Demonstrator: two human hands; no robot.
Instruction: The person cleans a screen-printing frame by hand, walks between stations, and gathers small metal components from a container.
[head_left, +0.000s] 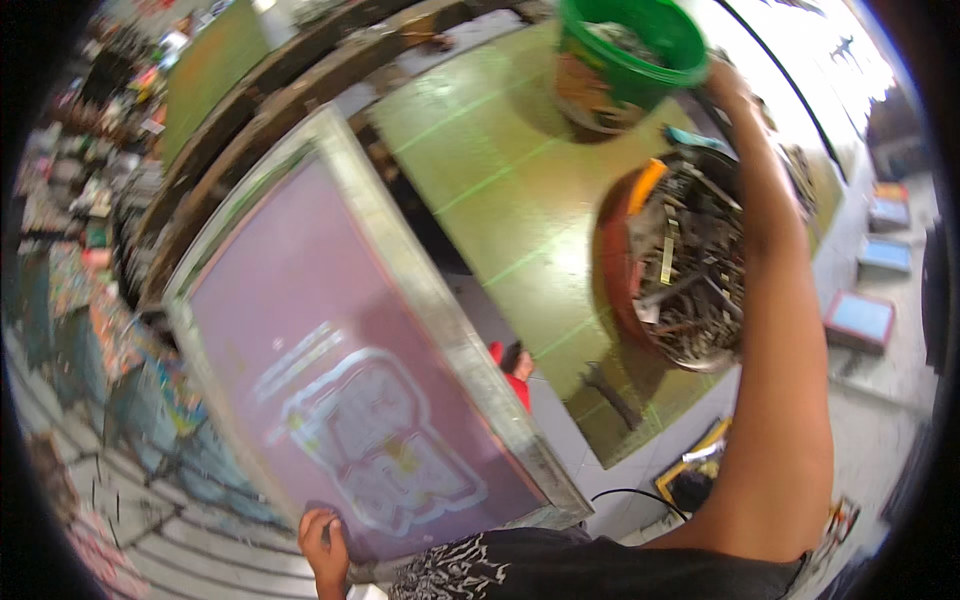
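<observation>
A: Item one, the principal piece?
B: Screen-printing screen [310, 260], purple mesh in a worn pale-grey frame, pale lettered stencil toward the near end. Location: left of centre, slanting, its near edge close to the black shirt [620, 570] of the wearer.
A: Left hand [323, 540]?
B: At the screen's near left corner, fingers bent. Whether they clasp the frame or merely rest on it, I cannot tell.
A: Right hand [730, 88]?
B: Arm stretched far forward, hand at the right side of the rim of a green bucket [675, 75]. Blurred; grasp or light contact, cannot tell.
A: Bucket, condition?
B: Lower wall smeared tan; greyish contents, indistinct.
A: Beside it?
B: Round reddish-brown tub [618, 265], nearer the wearer, heaped with metal tools and hardware [690, 265]. One orange strip [647, 187] at the left of its rim.
A: Support?
B: Yellow-green tabletop [500, 190], glossy, ruled with light green lines. Dark spanner [612, 395] lying near its closest corner.
A: Remaining entries?
B: A foot [521, 364] with red footwear [518, 391], seen between screen and tabletop; timber beams [300, 90] beyond the screen; a red-edged box [860, 320], pale blue top, far right.
</observation>
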